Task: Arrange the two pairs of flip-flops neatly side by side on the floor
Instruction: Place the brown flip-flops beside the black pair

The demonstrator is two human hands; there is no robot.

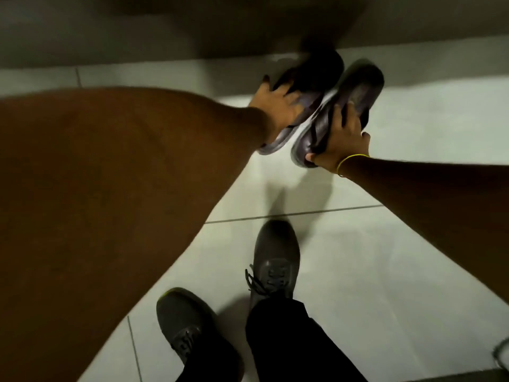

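Observation:
Two dark purple-grey flip-flops with pale soles are held side by side above the white tiled floor, toes pointing away toward the wall. My left hand (278, 106) lies spread over the left flip-flop (308, 86), fingers over its straps. My right hand (341, 139), with a yellow band at the wrist, grips the heel end of the right flip-flop (355, 92). Both flip-flops are blurred by motion. No second pair shows in this view.
A dark low wall or step (220, 26) runs along the far side. My own two feet in dark laced shoes (275, 260) stand on the tiles (413, 119) below the hands. A brown sleeve (96, 188) fills the left of the view.

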